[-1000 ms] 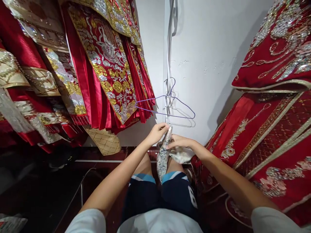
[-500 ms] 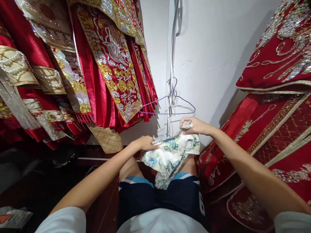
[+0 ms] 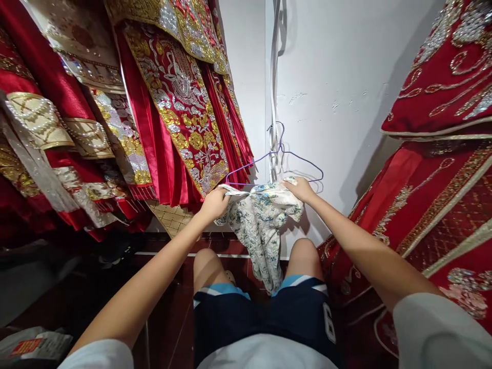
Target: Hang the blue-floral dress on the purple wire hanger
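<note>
A white floral garment (image 3: pixel 261 225) hangs down between my knees, its upper edge stretched between my hands. My left hand (image 3: pixel 216 202) is closed on the edge at the left, and my right hand (image 3: pixel 299 188) pinches it at the upper right. Just behind and above the cloth, a purple wire hanger (image 3: pixel 282 149) hangs by its hook near the white strip on the wall. The garment's top edge overlaps the hanger's lower bar; whether they touch cannot be told.
Red embroidered garments (image 3: pixel 184 102) with gold and silver hang on the left, and beaded red garments (image 3: pixel 430 189) on the right. A white wall (image 3: pixel 326 77) stands in front. A plastic bag (image 3: pixel 38 344) lies at the lower left.
Both hands have moved the garment up and forward to the hanger, and it now hangs longer. My left hand has shifted left, widening the spread. The hanger appears slightly farther right.
</note>
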Demonstrator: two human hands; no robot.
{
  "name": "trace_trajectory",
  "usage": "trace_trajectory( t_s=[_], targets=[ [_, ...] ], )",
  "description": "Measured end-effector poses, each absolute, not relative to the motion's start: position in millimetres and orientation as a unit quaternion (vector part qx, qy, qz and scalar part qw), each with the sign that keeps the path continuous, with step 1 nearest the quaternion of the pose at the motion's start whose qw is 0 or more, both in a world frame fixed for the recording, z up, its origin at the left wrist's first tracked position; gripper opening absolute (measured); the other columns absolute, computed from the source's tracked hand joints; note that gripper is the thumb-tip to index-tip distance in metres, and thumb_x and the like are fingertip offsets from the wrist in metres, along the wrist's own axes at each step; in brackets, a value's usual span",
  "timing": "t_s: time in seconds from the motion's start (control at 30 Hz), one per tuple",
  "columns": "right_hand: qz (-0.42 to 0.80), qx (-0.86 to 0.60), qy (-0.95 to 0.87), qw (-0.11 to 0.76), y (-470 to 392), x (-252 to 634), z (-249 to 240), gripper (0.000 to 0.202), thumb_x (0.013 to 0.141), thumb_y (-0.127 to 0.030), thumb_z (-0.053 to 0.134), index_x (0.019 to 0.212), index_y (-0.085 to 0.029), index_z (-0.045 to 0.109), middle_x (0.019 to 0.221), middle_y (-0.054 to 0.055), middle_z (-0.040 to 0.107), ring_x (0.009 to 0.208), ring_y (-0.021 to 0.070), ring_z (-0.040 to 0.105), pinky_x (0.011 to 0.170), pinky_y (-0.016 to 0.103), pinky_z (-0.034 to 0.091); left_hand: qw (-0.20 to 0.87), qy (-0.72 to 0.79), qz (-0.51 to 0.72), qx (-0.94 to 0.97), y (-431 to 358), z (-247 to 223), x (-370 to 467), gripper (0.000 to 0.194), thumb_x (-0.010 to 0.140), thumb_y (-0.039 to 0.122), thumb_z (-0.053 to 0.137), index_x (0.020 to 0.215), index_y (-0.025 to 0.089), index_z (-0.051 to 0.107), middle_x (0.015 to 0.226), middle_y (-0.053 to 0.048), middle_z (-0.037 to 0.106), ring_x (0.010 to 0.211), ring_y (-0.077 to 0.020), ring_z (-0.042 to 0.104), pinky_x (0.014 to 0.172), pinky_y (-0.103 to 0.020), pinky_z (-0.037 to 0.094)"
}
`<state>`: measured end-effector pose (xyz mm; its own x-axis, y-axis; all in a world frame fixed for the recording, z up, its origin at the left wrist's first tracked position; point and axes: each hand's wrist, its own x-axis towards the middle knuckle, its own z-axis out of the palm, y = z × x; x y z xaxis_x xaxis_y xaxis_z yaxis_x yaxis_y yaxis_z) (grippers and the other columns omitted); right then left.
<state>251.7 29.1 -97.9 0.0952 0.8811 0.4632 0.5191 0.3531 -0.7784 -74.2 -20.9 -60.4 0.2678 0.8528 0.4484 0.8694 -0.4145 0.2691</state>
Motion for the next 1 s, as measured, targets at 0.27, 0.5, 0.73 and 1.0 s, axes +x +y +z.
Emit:
trace_trajectory(
  t_s=[0.27,0.5,0.73,1.0],
  targets=[
    [0.207,-0.544,-0.621,0.525,-15,277,-88,0.033,0.070,-0.050,0.072,0.068,-0.017,0.064,0.065,0.001,0.063,0.062,0.0178,0.054,0.061,0.030,0.043,0.049,-0.438,-0.380,-0.813,-7,-33,-27,0.013,0.091,0.021,0.045,0.080,0.019,0.051,0.111,-0.015,0.060,0.112,-0.0296,0.054,0.103,-0.044,0.042],
    [0.181,-0.494,-0.649,0.550,-45,262,-94,0.040,0.076,-0.053,0.069,0.096,-0.018,0.068,0.084,0.005,0.069,0.078,0.0214,0.063,0.075,0.033,0.050,0.007,-0.437,-0.409,-0.801,19,-16,8,0.035,0.085,0.013,0.044,0.117,0.017,0.056,0.104,-0.011,0.068,0.096,-0.0266,0.059,0.086,-0.038,0.045],
    [0.024,-0.581,-0.657,0.480,-65,312,-78,0.091,0.072,-0.042,0.075,0.152,-0.016,0.040,0.079,0.002,0.069,0.073,0.0231,0.064,0.073,0.034,0.051,0.091,-0.450,-0.372,-0.807,22,-11,-8,0.029,0.092,0.019,0.035,0.097,0.017,0.063,0.094,-0.012,0.066,0.091,-0.0266,0.057,0.083,-0.037,0.043],
    [0.289,-0.553,-0.613,0.484,-43,349,-30,0.046,0.056,-0.040,0.088,0.093,-0.014,0.078,0.097,0.011,0.078,0.090,0.0298,0.072,0.083,0.038,0.057,0.104,-0.472,-0.398,-0.780,25,-8,-23,0.024,0.094,0.027,0.041,0.099,0.018,0.063,0.101,-0.013,0.058,0.103,-0.0293,0.052,0.092,-0.041,0.042]
  ],
)
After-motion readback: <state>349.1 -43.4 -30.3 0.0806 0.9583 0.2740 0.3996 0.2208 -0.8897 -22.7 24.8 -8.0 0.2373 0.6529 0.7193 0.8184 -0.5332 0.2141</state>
